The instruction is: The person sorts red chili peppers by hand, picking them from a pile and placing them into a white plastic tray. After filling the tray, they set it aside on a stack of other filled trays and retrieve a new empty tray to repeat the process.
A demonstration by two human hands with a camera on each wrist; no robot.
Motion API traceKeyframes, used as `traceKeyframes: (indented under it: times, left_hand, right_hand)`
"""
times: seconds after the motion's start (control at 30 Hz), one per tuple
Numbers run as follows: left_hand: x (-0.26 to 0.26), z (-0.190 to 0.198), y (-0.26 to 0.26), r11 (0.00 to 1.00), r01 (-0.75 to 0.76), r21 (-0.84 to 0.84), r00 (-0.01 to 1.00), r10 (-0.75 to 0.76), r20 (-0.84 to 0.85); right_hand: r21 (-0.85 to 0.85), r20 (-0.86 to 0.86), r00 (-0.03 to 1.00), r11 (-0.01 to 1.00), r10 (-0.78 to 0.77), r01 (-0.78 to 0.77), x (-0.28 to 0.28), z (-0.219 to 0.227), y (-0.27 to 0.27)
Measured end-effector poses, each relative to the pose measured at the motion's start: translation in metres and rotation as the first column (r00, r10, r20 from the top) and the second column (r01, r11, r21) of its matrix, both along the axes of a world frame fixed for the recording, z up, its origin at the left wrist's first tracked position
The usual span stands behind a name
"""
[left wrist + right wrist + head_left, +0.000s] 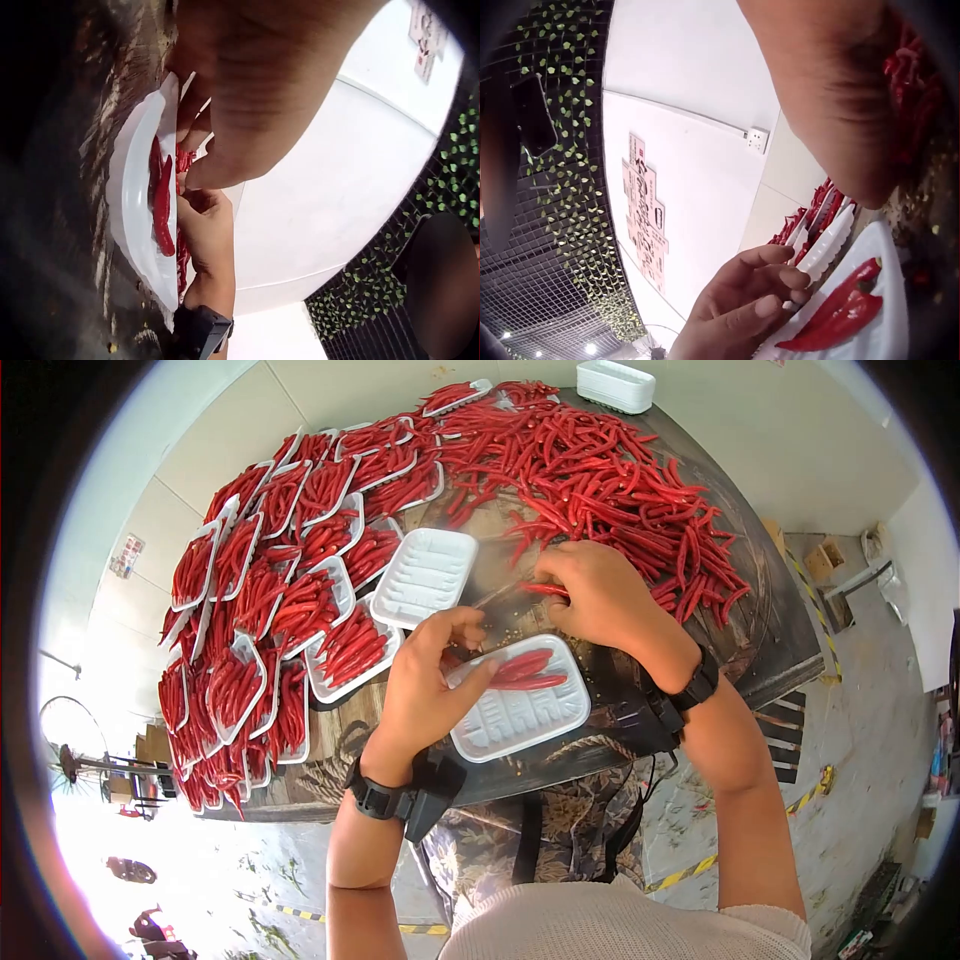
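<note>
Red chili peppers [530, 670] lie across the upper part of a white ribbed foam tray [515, 725] at the table's near edge. My left hand [425, 680] is at the tray's left side, its thumb over the peppers' ends. Loosely bent, that hand's fingers [757, 259] stand apart from the thumb in the right wrist view. Above the tray, my right hand [600, 595] pinches a red chili pepper [545, 589] between thumb and fingers. In the left wrist view, two peppers [164, 214] show inside the tray, beyond the thumb.
A white foam tray [425, 575] without peppers lies just beyond my left hand. Many filled trays [325, 600] overlap and stack across the left side. A large heap of loose chilies [610, 490] covers the back right. White trays [615, 385] are stacked at the far edge.
</note>
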State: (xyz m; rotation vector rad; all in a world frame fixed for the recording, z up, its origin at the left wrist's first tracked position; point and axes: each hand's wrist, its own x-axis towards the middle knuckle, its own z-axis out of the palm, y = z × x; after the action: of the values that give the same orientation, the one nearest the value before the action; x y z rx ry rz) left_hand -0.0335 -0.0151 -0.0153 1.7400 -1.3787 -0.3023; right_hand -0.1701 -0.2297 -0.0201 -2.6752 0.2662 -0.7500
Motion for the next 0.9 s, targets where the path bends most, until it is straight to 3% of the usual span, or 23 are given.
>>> traceKeyframes:
  times: [0.33, 0.43, 0.5, 0.53, 0.6, 0.63, 0.73, 0.77, 0.9]
  left_hand:
    - [0.003, 0.0, 0.0, 0.992, -0.097, -0.083, 0.992, 0.089, -0.093]
    - [0.004, 0.002, 0.0, 0.986, -0.134, -0.096, 0.989, 0.126, -0.083]
    - [0.005, 0.003, 0.001, 0.982, -0.149, -0.114, 0.986, 0.139, -0.092]
    - [0.005, 0.003, 0.001, 0.98, -0.153, -0.124, 0.985, 0.143, -0.093]
    - [0.005, 0.002, 0.001, 0.976, -0.173, -0.133, 0.982, 0.16, -0.098]
    - [0.005, 0.002, 0.001, 0.975, -0.177, -0.133, 0.982, 0.165, -0.095]
    - [0.006, 0.002, 0.002, 0.982, -0.153, -0.115, 0.978, 0.133, -0.162]
    - [0.006, 0.002, 0.002, 0.98, -0.161, -0.119, 0.976, 0.14, -0.169]
    - [0.005, 0.003, 0.003, 0.982, -0.162, -0.094, 0.982, 0.152, -0.113]
  right_hand:
    - [-0.009, -0.048, 0.998, 0.999, 0.046, -0.046, -0.001, 0.01, 0.002]
    - [0.103, -0.011, 0.998, 0.993, 0.06, -0.059, -0.003, 0.019, 0.004]
    - [0.421, 0.015, 0.988, 0.895, 0.156, -0.148, -0.005, 0.026, 0.01]
    - [0.413, 0.005, 0.986, 0.897, 0.169, -0.156, -0.006, 0.029, 0.014]
    - [0.549, -0.006, 0.944, 0.79, 0.33, -0.273, -0.008, 0.034, 0.021]
    - [0.506, 0.025, 0.914, 0.783, 0.405, -0.361, -0.007, 0.034, 0.024]
    - [0.53, -0.114, 0.889, 0.784, 0.444, -0.323, -0.007, 0.037, 0.035]
    - [0.411, -0.137, 0.887, 0.84, 0.441, -0.355, -0.007, 0.037, 0.038]
    - [0.374, -0.194, 0.876, 0.858, 0.443, -0.351, -0.006, 0.037, 0.036]
